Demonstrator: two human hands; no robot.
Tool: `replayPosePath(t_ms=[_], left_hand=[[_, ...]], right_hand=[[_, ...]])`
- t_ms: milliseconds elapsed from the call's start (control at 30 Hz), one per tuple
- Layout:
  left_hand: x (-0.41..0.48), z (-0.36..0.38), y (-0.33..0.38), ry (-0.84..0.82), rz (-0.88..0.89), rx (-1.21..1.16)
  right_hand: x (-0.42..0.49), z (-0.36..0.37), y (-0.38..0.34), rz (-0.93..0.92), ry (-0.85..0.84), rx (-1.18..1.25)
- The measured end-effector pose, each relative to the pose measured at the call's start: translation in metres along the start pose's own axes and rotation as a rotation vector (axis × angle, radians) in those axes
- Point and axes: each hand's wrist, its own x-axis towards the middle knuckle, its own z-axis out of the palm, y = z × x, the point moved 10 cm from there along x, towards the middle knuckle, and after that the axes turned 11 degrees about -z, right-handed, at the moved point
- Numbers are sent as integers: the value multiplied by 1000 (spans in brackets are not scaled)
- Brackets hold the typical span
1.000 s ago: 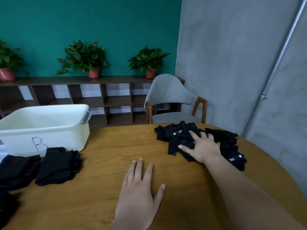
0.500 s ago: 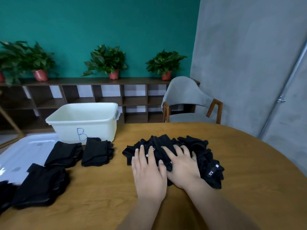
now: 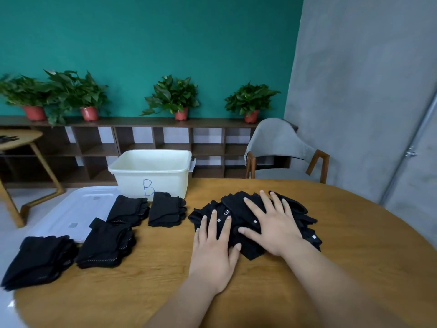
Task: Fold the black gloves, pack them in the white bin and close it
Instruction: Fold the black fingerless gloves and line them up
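**Station status: loose gloves under both hands, bin open**

1. The round wooden bench [image 3: 343, 245] carries all work items.
2. The white bin [image 3: 151, 178], marked with a blue "B" on its near wall, stands uncovered at the far left of the bench.
3. The bin lid [image 3: 75, 209] lies flat to the left of the bin, at the left edge of the bench.
4. The loose pile of black gloves [image 3: 238, 209] lies unfolded at bench centre, to the right of the bin and apart from it. Small white labels show on several gloves.
5. Four folded glove stacks [image 3: 106, 245] lie in an arc from just in front of the bin to the near left edge; the nearer ones touch the lid.
6. The right hand [image 3: 276, 230] lies flat on top of the loose pile, fingers spread.
7. The left hand [image 3: 212, 252] lies flat beside it, fingers spread on the near-left edge of the pile, heel on the bench.
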Motion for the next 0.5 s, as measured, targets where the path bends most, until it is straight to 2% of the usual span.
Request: replayPosePath(t_ms=[100, 167, 267, 367, 433, 500], left_hand=[[-15, -6, 10, 40, 24, 37], [-22, -6, 20, 41, 45, 40], [-27, 5, 27, -8, 60, 20], [-29, 22, 27, -72, 57, 27], [-27, 28, 27, -104, 52, 42], [-25, 33, 29, -136, 50, 52]], right_hand=[[-9, -25, 18, 63, 113, -67], [-15, -33, 39, 177, 144, -73], [-23, -15, 72, 361, 18, 82], [-34, 17, 81, 430, -107, 275], [-44, 38, 78, 443, -100, 299], [-53, 46, 73, 434, -14, 180]])
